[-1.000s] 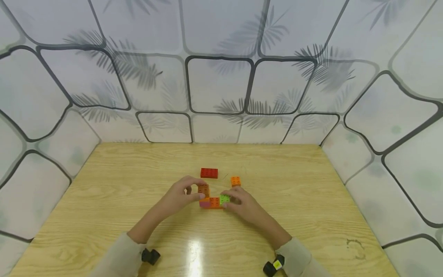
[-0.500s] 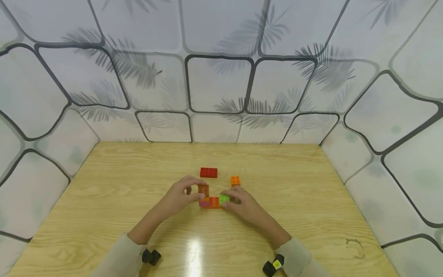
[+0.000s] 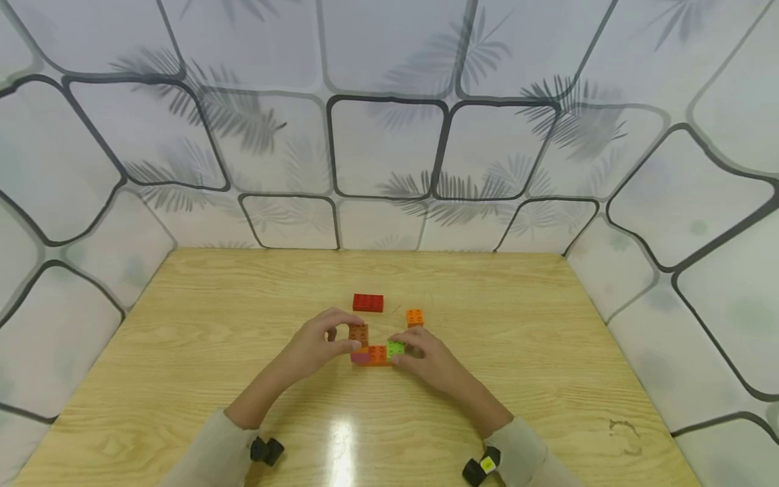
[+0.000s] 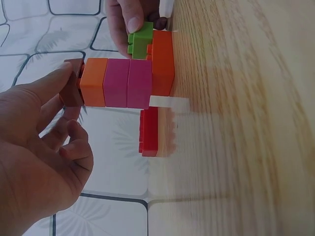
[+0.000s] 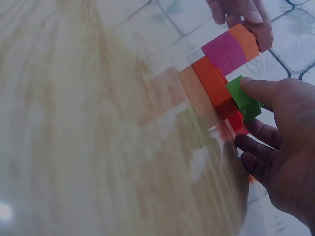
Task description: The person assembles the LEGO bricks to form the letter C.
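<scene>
An orange-red base brick (image 3: 378, 355) lies on the table with a tower on its left end. Two magenta bricks (image 4: 117, 83) and an orange brick (image 4: 94, 82) make up that tower, topped by a brown brick (image 3: 358, 335). My left hand (image 3: 316, 345) pinches the brown brick between thumb and fingers. In the left wrist view the brown brick sits tilted, with a stud of the orange one showing beneath it. On the base's right end is a green brick (image 5: 241, 96), pinched by the thumb and fingers of my right hand (image 3: 432, 360).
Behind the tower lies a red brick (image 3: 368, 303) on the wooden table (image 3: 201, 325). A small orange brick (image 3: 414, 317) stands just beyond my right fingers. Patterned white panels (image 3: 389, 152) enclose the table at the back and both sides.
</scene>
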A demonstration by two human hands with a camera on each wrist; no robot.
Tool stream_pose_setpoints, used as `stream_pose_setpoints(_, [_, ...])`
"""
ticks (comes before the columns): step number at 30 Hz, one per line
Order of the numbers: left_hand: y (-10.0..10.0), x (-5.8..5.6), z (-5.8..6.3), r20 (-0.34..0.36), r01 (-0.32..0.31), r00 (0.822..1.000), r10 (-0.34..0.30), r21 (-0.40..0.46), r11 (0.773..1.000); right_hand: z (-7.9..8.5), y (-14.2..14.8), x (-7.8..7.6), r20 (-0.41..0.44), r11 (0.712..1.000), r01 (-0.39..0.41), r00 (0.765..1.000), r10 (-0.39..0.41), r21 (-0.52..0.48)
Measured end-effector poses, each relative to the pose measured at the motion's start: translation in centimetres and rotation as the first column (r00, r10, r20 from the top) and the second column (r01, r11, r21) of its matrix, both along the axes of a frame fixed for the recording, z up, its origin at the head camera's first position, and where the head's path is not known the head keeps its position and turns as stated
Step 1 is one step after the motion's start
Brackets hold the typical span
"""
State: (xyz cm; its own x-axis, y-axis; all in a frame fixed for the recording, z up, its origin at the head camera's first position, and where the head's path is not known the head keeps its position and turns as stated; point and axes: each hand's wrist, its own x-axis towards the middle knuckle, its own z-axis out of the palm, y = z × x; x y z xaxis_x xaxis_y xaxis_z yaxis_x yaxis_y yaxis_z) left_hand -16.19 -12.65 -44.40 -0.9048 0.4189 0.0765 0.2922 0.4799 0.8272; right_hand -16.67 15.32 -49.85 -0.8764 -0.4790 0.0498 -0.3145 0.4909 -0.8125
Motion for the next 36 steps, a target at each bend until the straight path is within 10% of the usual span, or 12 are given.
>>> stream_pose_setpoints(19, [0.8, 0.3, 0.0, 0.005, -0.091, 0.996, 0.092, -0.095, 0.991, 0.0, 0.1, -0.2, 0.011, 1.0, 0.014, 1.0, -0.015, 0.023])
stream_pose_setpoints(36, [-0.1, -0.8, -0.7, 0.06, 0.041, 0.997, -0.043, 0.039, 0.998, 0.1, -0.1, 0.0, 0.02, 1.0, 0.023, 1.0, -0.023, 0.008])
